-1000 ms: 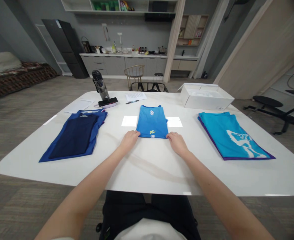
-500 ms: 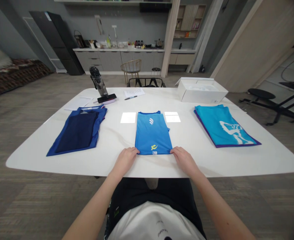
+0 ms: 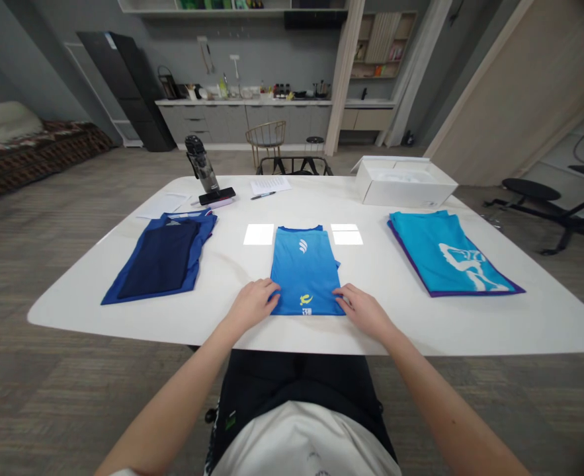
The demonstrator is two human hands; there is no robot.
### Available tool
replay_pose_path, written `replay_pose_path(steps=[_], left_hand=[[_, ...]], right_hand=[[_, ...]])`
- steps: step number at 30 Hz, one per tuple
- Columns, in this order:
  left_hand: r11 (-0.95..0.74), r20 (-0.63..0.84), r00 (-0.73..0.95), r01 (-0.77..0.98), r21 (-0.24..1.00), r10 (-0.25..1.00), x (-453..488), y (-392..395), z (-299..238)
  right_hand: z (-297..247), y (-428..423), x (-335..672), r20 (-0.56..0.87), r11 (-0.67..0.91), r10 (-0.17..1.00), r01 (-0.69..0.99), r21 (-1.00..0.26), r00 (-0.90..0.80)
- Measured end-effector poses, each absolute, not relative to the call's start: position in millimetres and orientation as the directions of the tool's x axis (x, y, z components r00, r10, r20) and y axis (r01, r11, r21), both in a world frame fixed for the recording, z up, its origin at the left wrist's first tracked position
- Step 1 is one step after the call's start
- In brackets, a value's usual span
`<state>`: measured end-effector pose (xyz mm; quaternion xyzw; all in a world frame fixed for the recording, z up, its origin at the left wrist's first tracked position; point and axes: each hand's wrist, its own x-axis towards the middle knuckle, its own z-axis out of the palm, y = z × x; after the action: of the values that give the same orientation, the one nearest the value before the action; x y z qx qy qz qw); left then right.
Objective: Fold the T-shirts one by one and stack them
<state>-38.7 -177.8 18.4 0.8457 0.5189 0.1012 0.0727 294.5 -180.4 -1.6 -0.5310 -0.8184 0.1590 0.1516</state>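
Note:
A blue T-shirt, folded into a rectangle, lies flat on the white table in front of me. Its collar faces away, and white and yellow prints show on it. My left hand rests at its lower left edge, fingertips touching the cloth and thumb apart from the fingers. At the lower right edge, my right hand touches the fabric with its fingertips, thumb and fingers likewise apart. Neither hand visibly grips the shirt.
Dark blue folded clothes lie stacked at left, turquoise and purple ones at right. Behind stand a handheld vacuum, papers, a pen and a white box. The table ends close to my body.
Both hands have let go of the shirt's near corners and moved slightly up along its sides, fingers loosening. The shirt stays flat. The camera view has shifted a little.

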Motion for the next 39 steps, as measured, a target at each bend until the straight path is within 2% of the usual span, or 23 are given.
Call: replay_pose_path(steps=[4,7,10,13,17,20,23,26,29,33,36,39], left_hand=[[-0.42,0.102,0.407,0.888,0.187,0.908,-45.9,-132.3,15.6],[-0.391,0.109,0.376,0.897,0.207,0.92,-49.4,-92.7,11.8],[-0.322,0.118,0.299,0.88,0.349,0.947,-47.0,-51.2,5.5],[-0.164,0.109,0.125,0.825,0.54,0.986,-41.1,-11.7,-3.2],[0.042,0.005,-0.062,0.732,0.68,0.998,-33.7,27.6,-15.1],[0.107,-0.072,-0.08,0.73,0.675,0.994,-28.4,45.6,-21.2],[0.162,-0.133,-0.097,0.728,0.666,0.986,-22.6,58.5,-22.6],[0.206,-0.195,-0.097,0.703,0.681,0.976,-17.9,67.9,-20.2],[0.198,-0.204,-0.072,0.682,0.704,0.976,-15.8,72.0,-18.3],[0.122,-0.126,-0.033,0.572,0.811,0.992,-15.5,68.4,-18.4],[0.056,-0.074,0.034,0.369,0.928,0.997,-15.1,61.3,-16.0],[0.05,-0.064,0.059,0.214,0.975,0.996,-15.4,53.5,-8.5]], right_hand=[[-2.7,-131.4,297.7,0.082,0.364,0.927,0.823,-0.435,-0.367],[-6.0,-87.1,299.0,0.095,0.332,0.941,0.83,-0.449,-0.326],[-11.8,-39.8,297.8,0.133,0.289,0.957,0.83,-0.477,-0.257],[-19.9,5.8,294.7,0.153,0.211,0.977,0.814,-0.541,-0.151],[-29.4,51.5,289.7,0.02,0.102,0.993,0.782,-0.615,-0.114],[-33.5,71.2,285.4,-0.093,0.038,0.988,0.781,-0.623,-0.122],[-36.0,81.3,280.3,-0.143,-0.042,0.987,0.76,-0.648,-0.068],[-36.1,83.8,274.8,-0.142,-0.077,0.989,0.696,-0.714,-0.036],[-32.5,80.6,269.5,-0.11,-0.038,0.991,0.608,-0.793,-0.081],[-22.6,72.0,262.4,-0.127,-0.083,0.986,0.341,-0.937,-0.111],[-12.4,65.5,258.6,-0.237,-0.225,0.968,0.13,-0.966,-0.086],[-0.8,59.2,258.0,-0.388,-0.375,0.909,0.104,-0.921,-0.155]])
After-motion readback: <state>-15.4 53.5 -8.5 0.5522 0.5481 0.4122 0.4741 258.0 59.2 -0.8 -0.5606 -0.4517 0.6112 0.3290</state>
